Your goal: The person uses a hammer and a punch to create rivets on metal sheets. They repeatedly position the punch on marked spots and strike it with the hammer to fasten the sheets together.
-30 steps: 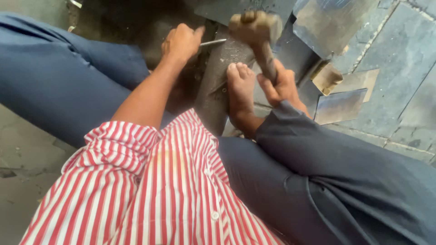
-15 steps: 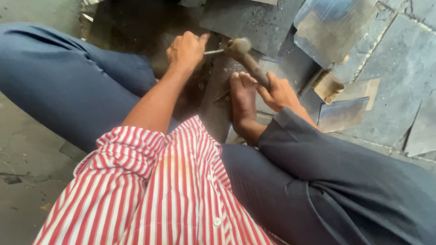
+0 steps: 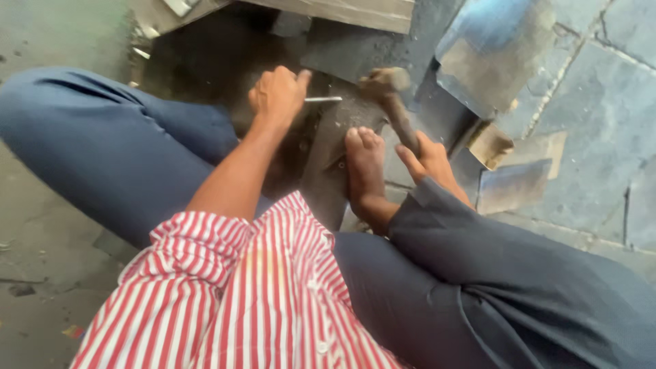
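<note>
Left hand: your left hand (image 3: 277, 94) is clenched around a thin metal rod (image 3: 324, 100), whose bright tip sticks out to the right, level over the dark metal sheet (image 3: 326, 147).
Right hand: your right hand (image 3: 430, 158) is wrapped around the handle of a hammer (image 3: 391, 99); its blurred head is raised just right of the rod's tip, not touching it.
Foot: your bare foot (image 3: 365, 167) rests on the dark sheet, between the two hands, just beside the right one.
Sheet: it lies on the floor (image 3: 601, 102) in front of you.
Surroundings: more metal pieces (image 3: 514, 183) lie on the floor to the right of the hammer.
Clothing: a red-and-white striped sleeve (image 3: 198, 253) and dark blue trousers (image 3: 102, 150).
</note>
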